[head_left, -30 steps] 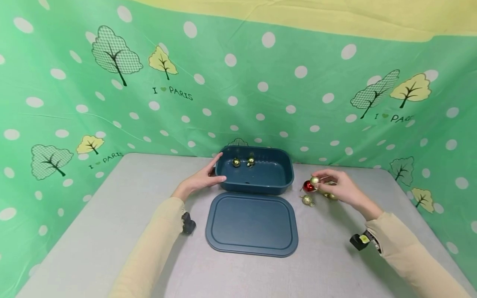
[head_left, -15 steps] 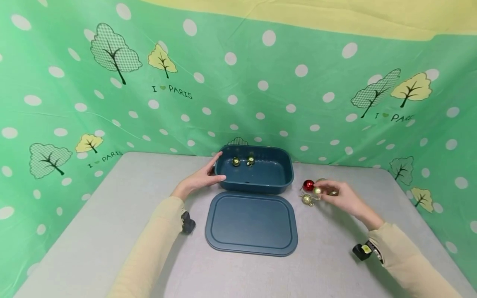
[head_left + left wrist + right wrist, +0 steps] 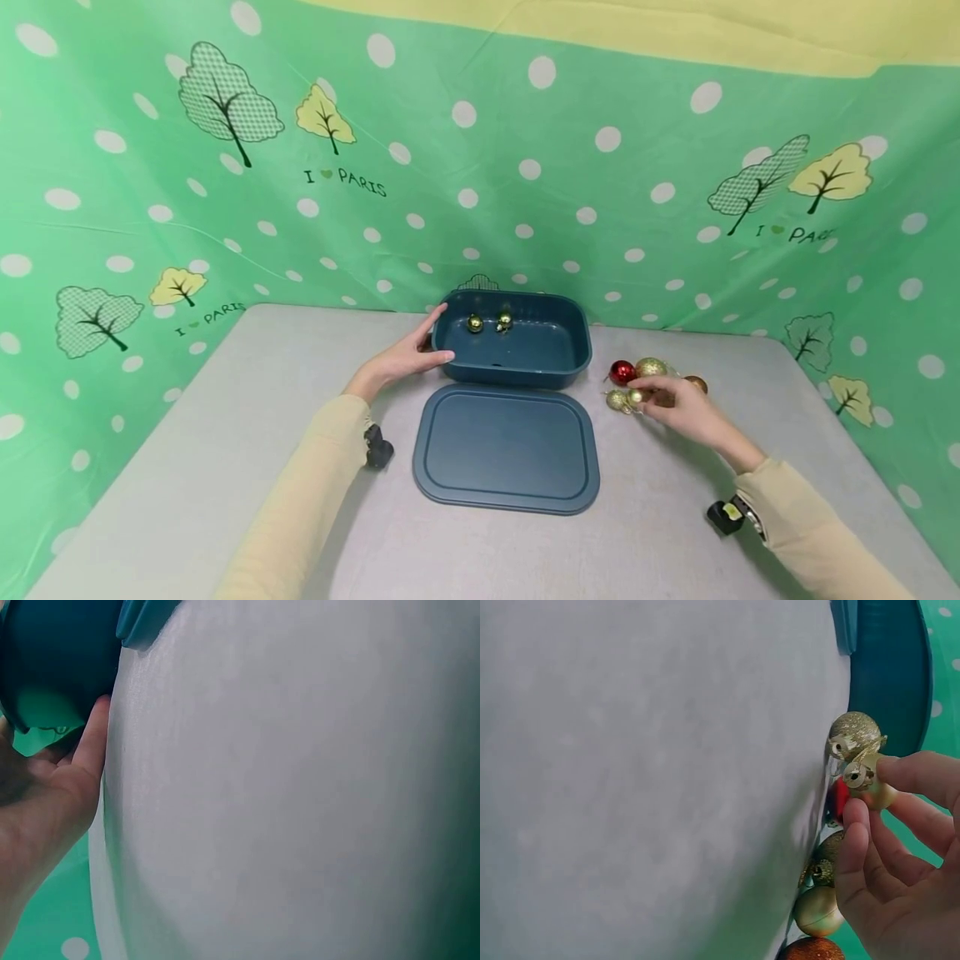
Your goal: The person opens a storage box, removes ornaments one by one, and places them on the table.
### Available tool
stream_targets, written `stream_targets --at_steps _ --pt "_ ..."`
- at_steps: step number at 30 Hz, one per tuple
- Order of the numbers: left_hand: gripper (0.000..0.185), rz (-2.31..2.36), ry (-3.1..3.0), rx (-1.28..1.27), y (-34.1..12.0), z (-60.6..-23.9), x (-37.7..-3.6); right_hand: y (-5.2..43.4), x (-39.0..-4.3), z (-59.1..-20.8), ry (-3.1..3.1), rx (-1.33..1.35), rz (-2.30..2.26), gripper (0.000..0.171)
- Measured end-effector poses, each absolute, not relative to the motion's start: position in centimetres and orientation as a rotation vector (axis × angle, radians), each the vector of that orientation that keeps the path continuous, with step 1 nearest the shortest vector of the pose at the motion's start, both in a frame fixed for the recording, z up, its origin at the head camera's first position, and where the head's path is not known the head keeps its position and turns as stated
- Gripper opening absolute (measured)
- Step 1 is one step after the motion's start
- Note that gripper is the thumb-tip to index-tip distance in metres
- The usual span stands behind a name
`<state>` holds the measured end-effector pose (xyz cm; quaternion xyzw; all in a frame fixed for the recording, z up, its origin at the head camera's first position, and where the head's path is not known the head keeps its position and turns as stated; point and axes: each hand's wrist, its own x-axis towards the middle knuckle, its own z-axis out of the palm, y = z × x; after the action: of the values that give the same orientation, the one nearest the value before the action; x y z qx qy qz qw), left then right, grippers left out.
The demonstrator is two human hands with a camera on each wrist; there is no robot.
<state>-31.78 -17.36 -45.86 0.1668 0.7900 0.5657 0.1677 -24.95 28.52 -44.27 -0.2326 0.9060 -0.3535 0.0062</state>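
My left hand (image 3: 401, 358) rests against the left end of a dark blue plastic box (image 3: 512, 379), thumb and forefinger spread along its wall. Two shiny gold baubles, one of them here (image 3: 476, 323), lie inside. My right hand (image 3: 686, 408) pinches a small matte gold bauble (image 3: 879, 793) between thumb and fingers, its cap and string showing in the right wrist view. Right beside it is a glittery gold bauble (image 3: 617, 400). A red bauble (image 3: 622, 372) and a larger glittery gold one (image 3: 651, 367) lie just behind the fingers.
The box's blue lid (image 3: 506, 450) lies flat on the grey table (image 3: 187, 467) in front of the box. An orange glitter bauble (image 3: 814, 949) and another matte gold bauble (image 3: 819, 911) sit near the right palm. A green patterned cloth (image 3: 420, 242) hangs close behind.
My right hand has brought the pinched gold bauble forward, towards the table's front, beside the small glittery one, uncovering baubles behind it. My left hand has stayed at the box.
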Motion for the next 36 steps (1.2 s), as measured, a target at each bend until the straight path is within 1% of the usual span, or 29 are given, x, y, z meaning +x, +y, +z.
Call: stream_targets --at_steps 13,17,26,36 --pt "0.089 1.604 2.257 0.467 -17.4 -45.8 -31.7 28.6 -24.8 -44.6 2.845 -0.714 -1.090 0.031" --pt "0.089 1.604 2.257 0.462 -17.3 -45.8 -31.7 28.8 -24.7 -44.2 2.861 -0.725 -1.122 0.031" --pt "0.089 1.604 2.266 0.457 -17.4 -45.8 -31.7 28.7 -24.4 -42.9 2.825 -0.626 -1.162 0.032" --pt "0.090 1.587 2.273 0.466 -17.4 -45.8 -31.9 27.1 -24.4 -42.9 2.819 -0.731 -1.238 0.027"
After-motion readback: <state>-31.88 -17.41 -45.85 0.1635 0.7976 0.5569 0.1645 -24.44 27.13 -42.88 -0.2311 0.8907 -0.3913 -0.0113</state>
